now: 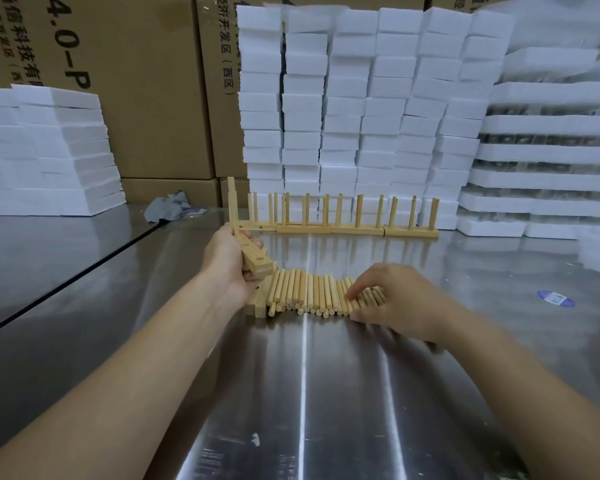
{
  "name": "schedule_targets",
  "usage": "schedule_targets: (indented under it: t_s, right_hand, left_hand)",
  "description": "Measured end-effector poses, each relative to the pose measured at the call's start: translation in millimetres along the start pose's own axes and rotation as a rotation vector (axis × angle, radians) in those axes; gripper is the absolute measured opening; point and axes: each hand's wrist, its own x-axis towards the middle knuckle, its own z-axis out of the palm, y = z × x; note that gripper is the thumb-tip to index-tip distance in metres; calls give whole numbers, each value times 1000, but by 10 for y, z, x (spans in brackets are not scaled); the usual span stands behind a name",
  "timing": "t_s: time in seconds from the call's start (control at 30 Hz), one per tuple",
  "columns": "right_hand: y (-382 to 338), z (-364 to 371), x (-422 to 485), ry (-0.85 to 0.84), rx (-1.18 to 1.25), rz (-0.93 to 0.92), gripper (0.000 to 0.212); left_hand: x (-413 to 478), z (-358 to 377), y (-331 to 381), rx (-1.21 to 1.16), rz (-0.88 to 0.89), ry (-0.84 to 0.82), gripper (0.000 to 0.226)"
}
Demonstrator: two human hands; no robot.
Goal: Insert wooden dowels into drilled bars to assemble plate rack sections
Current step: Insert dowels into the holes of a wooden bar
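My left hand (227, 263) grips a drilled wooden bar (255, 256), held tilted above the steel table, its holes facing up. Below it lie more drilled bars (260, 301) beside a flat row of loose wooden dowels (309, 294). My right hand (390, 296) rests on the right end of that row, fingertips touching the dowels; whether it pinches one is hidden. Behind, several finished rack sections (357, 216) stand in a line with dowels upright, and one bar (232, 202) stands on end at their left.
The reflective steel table (305, 393) stretches toward me. White foam blocks (361, 98) are stacked high behind the racks, with more at left (45, 150) and right (548, 150). Cardboard boxes (146, 81) fill the back. A grey rag (168, 206) lies at the back left.
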Motion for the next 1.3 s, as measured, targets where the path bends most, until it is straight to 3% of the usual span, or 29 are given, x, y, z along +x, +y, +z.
schedule_targets:
  t_s: [0.07, 0.2, 0.37, 0.6, 1.0, 1.07, 1.13, 1.2, 1.3]
  right_hand:
    - [12, 1, 19, 77, 41, -21, 8]
    - [56, -50, 44, 312, 117, -51, 10]
    - [87, -1, 42, 142, 76, -28, 34]
    - [9, 135, 52, 65, -32, -79, 58]
    - [-138, 175, 27, 160, -14, -170, 24]
    - [-147, 126, 14, 240, 19, -171, 21]
    - [-159, 61, 2, 403, 93, -154, 21]
    - [-177, -11, -13, 566, 324, -103, 17]
    - [-206, -92, -18, 602, 754, -74, 13]
  left_hand:
    - [2, -2, -2, 2, -8, -2, 32]
    - [0, -2, -5, 0, -18, -13, 32]
    - [3, -5, -6, 25, -22, -34, 31]
    - [7, 17, -27, 56, -10, -33, 28]
    - [7, 13, -59, 53, -15, -54, 29]
    - [3, 11, -66, 57, -19, -56, 30]
    - [0, 14, -67, 62, -24, -60, 30]
    - [-9, 26, -71, 56, -35, -73, 32]
    - [-21, 53, -96, 5, -51, -118, 30]
